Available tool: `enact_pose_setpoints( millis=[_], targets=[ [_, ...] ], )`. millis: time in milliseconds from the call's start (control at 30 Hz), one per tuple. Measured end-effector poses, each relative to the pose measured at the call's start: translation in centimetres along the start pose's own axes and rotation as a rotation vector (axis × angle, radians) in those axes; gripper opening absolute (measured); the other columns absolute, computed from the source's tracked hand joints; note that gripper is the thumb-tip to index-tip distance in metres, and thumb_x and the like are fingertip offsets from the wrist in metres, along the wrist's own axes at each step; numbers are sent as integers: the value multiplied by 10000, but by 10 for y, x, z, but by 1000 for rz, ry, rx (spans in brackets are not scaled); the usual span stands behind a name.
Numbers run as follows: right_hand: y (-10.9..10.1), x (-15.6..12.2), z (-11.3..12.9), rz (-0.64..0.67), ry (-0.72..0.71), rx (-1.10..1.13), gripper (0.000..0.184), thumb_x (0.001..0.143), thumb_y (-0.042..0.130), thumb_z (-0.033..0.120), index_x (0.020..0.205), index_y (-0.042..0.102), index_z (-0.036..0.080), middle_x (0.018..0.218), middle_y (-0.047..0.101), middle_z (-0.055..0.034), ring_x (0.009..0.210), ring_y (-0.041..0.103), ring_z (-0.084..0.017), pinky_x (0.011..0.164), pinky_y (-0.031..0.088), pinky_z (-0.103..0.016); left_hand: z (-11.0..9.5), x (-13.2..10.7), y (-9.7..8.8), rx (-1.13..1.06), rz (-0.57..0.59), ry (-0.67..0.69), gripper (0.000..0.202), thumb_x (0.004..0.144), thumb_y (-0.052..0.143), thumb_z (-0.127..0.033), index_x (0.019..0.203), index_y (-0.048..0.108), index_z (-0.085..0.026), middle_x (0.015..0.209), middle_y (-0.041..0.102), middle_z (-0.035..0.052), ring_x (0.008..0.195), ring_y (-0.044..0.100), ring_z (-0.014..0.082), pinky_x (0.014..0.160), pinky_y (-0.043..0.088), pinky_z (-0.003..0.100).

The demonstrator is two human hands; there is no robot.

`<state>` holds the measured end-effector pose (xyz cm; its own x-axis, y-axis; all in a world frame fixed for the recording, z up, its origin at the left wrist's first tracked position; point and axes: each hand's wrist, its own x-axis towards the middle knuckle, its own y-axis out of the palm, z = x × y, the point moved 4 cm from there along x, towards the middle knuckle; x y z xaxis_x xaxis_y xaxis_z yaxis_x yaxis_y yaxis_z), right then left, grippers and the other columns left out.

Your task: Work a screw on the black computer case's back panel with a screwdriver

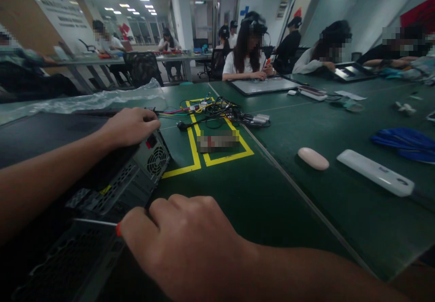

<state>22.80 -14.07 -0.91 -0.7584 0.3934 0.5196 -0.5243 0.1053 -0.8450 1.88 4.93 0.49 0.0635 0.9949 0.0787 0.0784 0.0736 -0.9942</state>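
A desktop computer case (pixel 136 170) lies on the left of the green table, its rear panel with a round fan grille facing right. My left hand (pixel 132 124) grips the case's top rear edge, fingers curled over the corner. In front of the case, my right hand (pixel 190 238) is closed around a screwdriver (pixel 97 222). Its thin metal shaft points left toward the dark lower part of the case. Only a bit of its red-orange handle shows beside the thumb. Where the screwdriver's tip ends is too dark to make out.
Tangled cables (pixel 220 109) and a blurred-out object (pixel 217 141) lie by yellow tape (pixel 231 158). To the right are a pinkish oval case (pixel 313 158), a white bar-shaped device (pixel 375 172) and blue cloth-like material (pixel 404 144). A person (pixel 249 52) works across the table.
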Motion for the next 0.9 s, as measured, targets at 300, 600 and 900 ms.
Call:
enact_pose_setpoints(
  millis=[300,600,900],
  targets=[
    [1,1,-1,-193,-7,-32,253,1106,489,225,904,642,214,673,615,32,546,575,-194,413,297,-361,2,1,1,-2,-3,-44,529,883,444,-488,1107,818,-188,1181,802,166,1088,737,405,953,541,493],
    [1,3,5,-148,-14,-18,273,1101,462,195,904,652,197,713,673,1,577,622,-204,406,355,-340,-2,-1,-2,32,-15,-29,505,906,424,-447,1070,814,-172,1128,800,175,1050,735,414,946,544,512],
    [4,-1,4,-295,-30,-9,278,1081,527,264,846,650,181,718,677,-14,584,605,-183,402,305,-344,-2,0,-1,25,-6,-26,520,919,427,-463,1103,820,-175,1180,804,181,1086,735,409,969,543,511]
  ],
)
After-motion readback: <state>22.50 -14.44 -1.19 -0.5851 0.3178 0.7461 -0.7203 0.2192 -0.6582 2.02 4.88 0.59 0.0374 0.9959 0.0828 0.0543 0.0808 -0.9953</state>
